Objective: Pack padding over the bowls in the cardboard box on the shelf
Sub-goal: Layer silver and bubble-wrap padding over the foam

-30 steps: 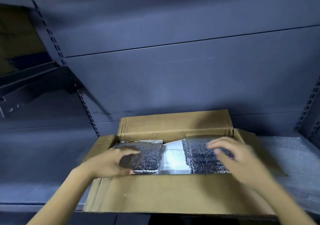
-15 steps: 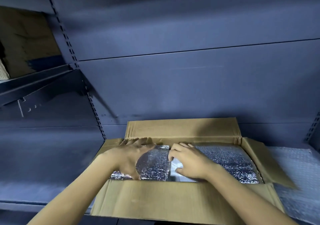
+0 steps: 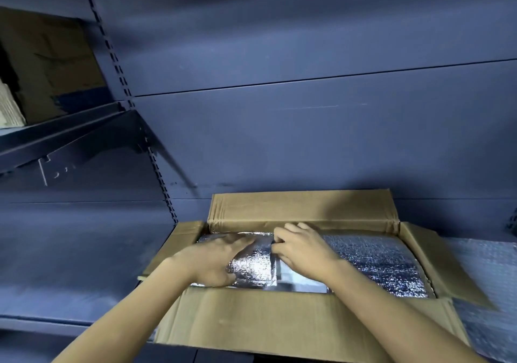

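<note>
Inside the open cardboard box [image 3: 293, 326], silver foil padding [image 3: 372, 262] lies spread across the whole opening, and no bowl shows through it. A second, smaller piece of the same foil [image 3: 253, 267] sits over the box's left half, with a pale white patch [image 3: 288, 271] showing just right of its edge. The left hand [image 3: 215, 259] lies palm down on that smaller piece, fingers stretched out flat along its far edge and thumb pressed near its front edge; it presses rather than grips. The right hand [image 3: 303, 249] rests at the middle of the box, touching the smaller piece's right edge; its fingers are curled and seem to pinch that edge, though blur makes a firm grip hard to confirm. Both forearms cross the box's front wall.

All four flaps of the box stand open: the back flap upright against the dark blue rear panel [image 3: 307, 138], the side flaps splayed outward. The box sits on the dark shelf [image 3: 70, 264]. Just right of the box, a sheet of bubble wrap [image 3: 486, 278] lies on the same shelf. Up and left of the box, a higher shelf bracket [image 3: 70, 136] carries a brown carton [image 3: 47, 63].
</note>
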`<state>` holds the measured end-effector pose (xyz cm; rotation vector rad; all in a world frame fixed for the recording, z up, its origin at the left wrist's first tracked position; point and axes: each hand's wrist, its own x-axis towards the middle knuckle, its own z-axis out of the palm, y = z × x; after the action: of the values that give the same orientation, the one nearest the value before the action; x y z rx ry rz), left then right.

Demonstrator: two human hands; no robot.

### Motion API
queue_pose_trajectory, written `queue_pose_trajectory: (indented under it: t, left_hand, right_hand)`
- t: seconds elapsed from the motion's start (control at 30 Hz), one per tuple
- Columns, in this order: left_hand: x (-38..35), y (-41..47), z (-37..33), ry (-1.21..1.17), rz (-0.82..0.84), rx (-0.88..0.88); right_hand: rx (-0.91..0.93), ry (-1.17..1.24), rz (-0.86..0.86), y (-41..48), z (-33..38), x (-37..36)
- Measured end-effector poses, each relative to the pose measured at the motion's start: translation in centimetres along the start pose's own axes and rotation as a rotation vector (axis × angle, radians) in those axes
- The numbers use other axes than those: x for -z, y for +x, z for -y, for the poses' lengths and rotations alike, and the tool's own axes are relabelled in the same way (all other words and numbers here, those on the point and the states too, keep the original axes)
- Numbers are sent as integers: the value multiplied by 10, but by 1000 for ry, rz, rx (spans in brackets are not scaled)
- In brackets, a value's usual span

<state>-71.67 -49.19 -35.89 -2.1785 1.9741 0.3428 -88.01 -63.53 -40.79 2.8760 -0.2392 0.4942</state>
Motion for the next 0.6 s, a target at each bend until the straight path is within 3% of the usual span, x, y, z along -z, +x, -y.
queue_pose_trajectory:
  t: [0.17,0.4,0.6]
  left_hand:
    - [-5,-4,4,-117,40,14]
    - [4,2,-5,-24,-16,-10]
    - [-17,-7,-7,-203,127,-31]
  right_hand:
    - [-110,-87,20,5,-6,-1]
    - [-143,-110,61,9,5,-6]
    - [-173,-134,75,10,3,-7]
